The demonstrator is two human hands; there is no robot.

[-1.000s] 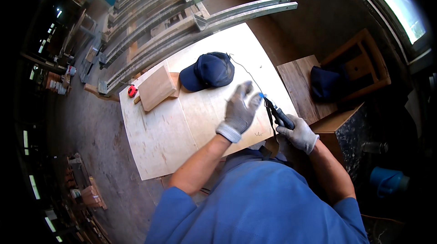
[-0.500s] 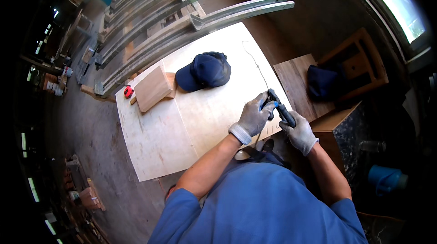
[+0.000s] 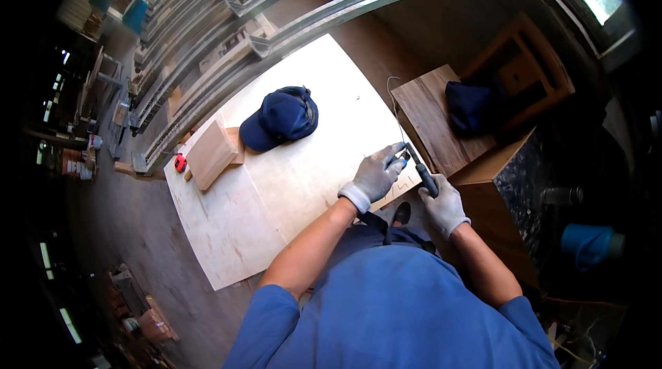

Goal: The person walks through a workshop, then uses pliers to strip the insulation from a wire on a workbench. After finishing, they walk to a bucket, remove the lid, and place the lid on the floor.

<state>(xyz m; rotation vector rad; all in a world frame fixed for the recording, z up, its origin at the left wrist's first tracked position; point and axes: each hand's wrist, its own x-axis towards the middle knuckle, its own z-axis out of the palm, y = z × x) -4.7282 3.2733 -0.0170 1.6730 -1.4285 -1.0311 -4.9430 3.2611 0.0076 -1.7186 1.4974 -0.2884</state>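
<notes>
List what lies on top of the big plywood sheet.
On the plywood sheet: a navy cap, a wooden block, a small red object, and the gloved left hand. Anything under the cap is hidden.

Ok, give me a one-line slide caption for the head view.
Gloved left hand and right hand grip a dark-handled tool at the plywood sheet's edge, near a blue cap.

The right hand [image 3: 445, 205] hides the dark tool's [image 3: 422, 172] handle end; its tip (under the left hand's fingers [image 3: 393, 160]) is too small to tell.
</notes>
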